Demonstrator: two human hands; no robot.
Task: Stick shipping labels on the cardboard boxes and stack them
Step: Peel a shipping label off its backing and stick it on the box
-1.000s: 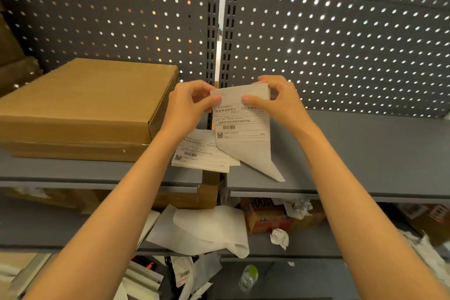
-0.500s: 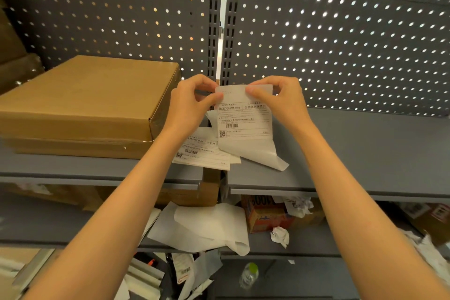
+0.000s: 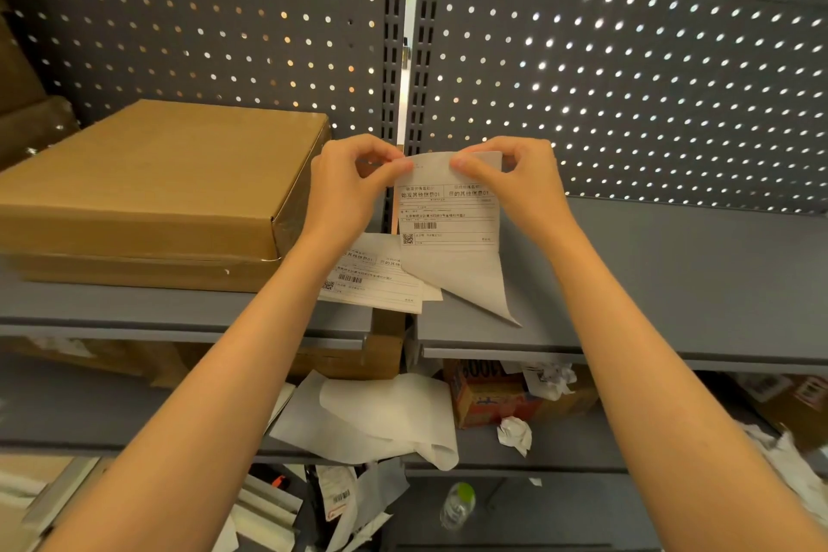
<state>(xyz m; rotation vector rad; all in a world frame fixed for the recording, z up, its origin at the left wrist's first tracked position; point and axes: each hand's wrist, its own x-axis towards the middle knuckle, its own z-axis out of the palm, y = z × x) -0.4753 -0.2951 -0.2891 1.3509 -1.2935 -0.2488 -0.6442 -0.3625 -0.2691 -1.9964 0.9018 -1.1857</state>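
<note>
A white shipping label (image 3: 449,215) with barcode and QR code hangs upright above the grey shelf (image 3: 672,282). My left hand (image 3: 347,188) pinches its top left corner and my right hand (image 3: 515,184) pinches its top right corner. A flap of backing paper (image 3: 470,282) trails from its lower edge down to the shelf. More labels (image 3: 376,282) lie flat on the shelf under my left wrist. Left of them, a flat cardboard box (image 3: 157,175) sits on top of another one (image 3: 134,271).
A perforated grey back panel (image 3: 627,58) rises behind the shelf. On the lower shelf lie loose backing sheets (image 3: 372,417), crumpled paper (image 3: 515,435) and an orange carton (image 3: 488,394). A plastic bottle (image 3: 457,506) and scraps lie on the floor.
Both hands have shifted slightly up and right with the label. The backing flap hangs a little differently below it.
</note>
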